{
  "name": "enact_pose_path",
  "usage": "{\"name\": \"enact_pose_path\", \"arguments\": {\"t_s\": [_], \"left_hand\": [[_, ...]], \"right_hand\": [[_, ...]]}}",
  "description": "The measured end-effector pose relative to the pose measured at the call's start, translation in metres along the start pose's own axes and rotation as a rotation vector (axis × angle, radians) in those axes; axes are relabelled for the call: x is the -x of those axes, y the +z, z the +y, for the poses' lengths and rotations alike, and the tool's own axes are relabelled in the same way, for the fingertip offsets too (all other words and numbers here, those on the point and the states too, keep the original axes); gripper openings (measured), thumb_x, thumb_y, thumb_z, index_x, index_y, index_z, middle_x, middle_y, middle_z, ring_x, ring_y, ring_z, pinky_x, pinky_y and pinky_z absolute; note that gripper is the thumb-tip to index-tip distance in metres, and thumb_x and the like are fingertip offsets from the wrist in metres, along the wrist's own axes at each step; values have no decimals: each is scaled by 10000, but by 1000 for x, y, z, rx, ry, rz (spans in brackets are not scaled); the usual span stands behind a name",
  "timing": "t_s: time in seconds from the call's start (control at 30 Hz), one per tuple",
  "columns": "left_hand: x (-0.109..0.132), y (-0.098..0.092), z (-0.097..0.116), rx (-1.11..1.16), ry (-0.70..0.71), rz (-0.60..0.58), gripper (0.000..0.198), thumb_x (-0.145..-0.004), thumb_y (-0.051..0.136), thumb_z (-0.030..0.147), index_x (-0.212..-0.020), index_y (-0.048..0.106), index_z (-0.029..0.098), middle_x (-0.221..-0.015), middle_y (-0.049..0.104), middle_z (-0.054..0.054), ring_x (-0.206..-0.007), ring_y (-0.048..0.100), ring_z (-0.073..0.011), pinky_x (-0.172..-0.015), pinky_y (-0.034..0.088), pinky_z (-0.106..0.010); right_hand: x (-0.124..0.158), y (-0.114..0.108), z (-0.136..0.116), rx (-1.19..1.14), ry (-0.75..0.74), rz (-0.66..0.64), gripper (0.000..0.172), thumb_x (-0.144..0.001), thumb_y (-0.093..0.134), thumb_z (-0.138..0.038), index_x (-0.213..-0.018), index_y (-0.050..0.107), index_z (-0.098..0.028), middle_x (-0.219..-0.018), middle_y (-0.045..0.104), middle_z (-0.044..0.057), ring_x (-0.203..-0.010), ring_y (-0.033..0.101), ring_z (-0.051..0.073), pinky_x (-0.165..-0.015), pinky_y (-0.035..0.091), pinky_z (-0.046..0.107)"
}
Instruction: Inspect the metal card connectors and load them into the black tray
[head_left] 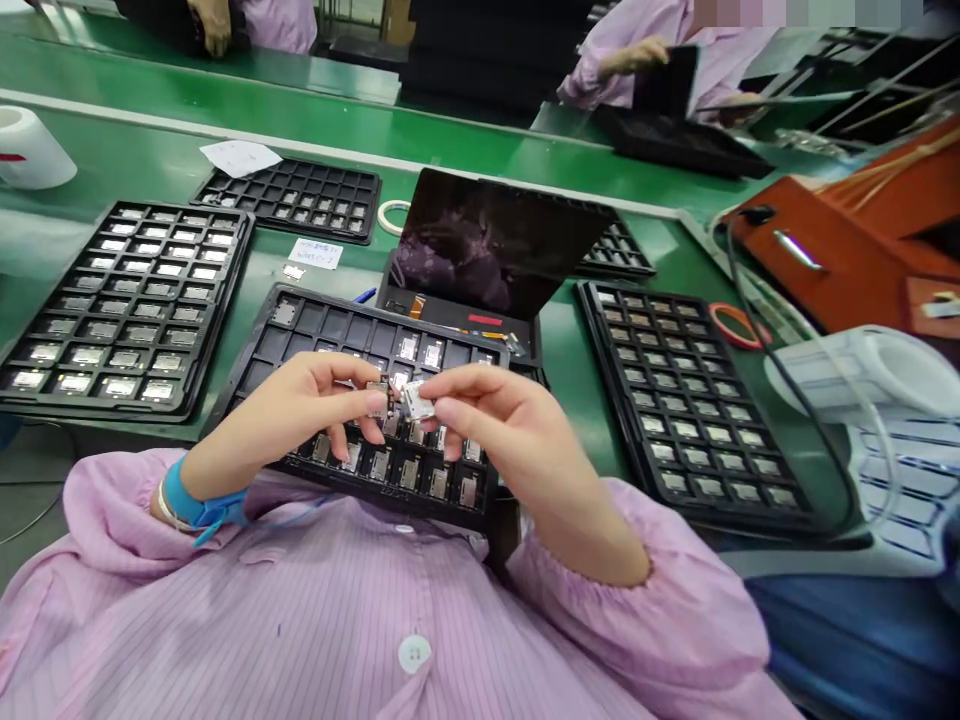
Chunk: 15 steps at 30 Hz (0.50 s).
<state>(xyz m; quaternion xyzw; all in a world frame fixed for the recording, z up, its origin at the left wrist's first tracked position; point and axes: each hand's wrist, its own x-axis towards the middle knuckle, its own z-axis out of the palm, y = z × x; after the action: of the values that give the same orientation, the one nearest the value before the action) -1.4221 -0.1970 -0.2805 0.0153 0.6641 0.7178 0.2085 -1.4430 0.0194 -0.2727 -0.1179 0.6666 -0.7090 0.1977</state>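
Over a black compartment tray (259, 345), my two hands meet close together. My left hand (311, 400) pinches a small dark circuit module (377, 398) between thumb and forefinger. Between the thumb and forefinger of my right hand (510, 415) is a small silvery circuit module (418, 401), its flat face partly covered by the fingertips. The two pieces are almost side by side; whether they touch I cannot tell. Similar modules fill the tray's near pockets, while several far left pockets are bare. A blue wrist strap (199, 495) circles my left wrist.
Filled trays stand at left (240, 260) and right (600, 400), another tray (367, 205) behind. An opened device with a dark screen (480, 245) stands beyond my hands. Tape rolls (739, 327), an orange box (810, 250) and cables flank the right side. Co-workers sit across the bench.
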Motion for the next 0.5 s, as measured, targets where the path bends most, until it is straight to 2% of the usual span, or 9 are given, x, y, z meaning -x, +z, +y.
{"name": "enact_pose_path", "arguments": {"t_s": [0.1,0.2,0.33,0.5], "left_hand": [[2,7,-4,1,-16,-14,203,-860,690,311,-990,714,156,-702,665,-19,-480,566,-82,-419,476,-155],[4,15,-3,31,-41,-49,187,-867,679,276,-1003,730,159,-670,663,-13,-464,555,-72,-409,456,-134],[5,27,-2,59,-55,-62,169,-859,692,251,-997,746,170,-628,660,1,-437,537,-58,-401,449,-114],[5,33,-4,87,-69,-62,165,-832,720,223,-988,748,177,-598,657,13,-419,533,-54,-390,447,-104]], "right_hand": [[20,6,13,45,-85,125,82,-800,750,-252,-874,714,-246,-860,682,20,-703,646,138,-509,549,229],[32,10,20,118,-137,215,92,-812,733,-226,-866,663,-248,-857,655,22,-748,650,155,-492,541,231],[37,9,24,156,-142,220,151,-823,730,-231,-857,585,-253,-811,629,9,-747,644,155,-486,513,237],[37,8,23,106,-114,217,181,-825,731,-278,-872,558,-251,-813,621,9,-706,640,147,-460,504,231]]}}
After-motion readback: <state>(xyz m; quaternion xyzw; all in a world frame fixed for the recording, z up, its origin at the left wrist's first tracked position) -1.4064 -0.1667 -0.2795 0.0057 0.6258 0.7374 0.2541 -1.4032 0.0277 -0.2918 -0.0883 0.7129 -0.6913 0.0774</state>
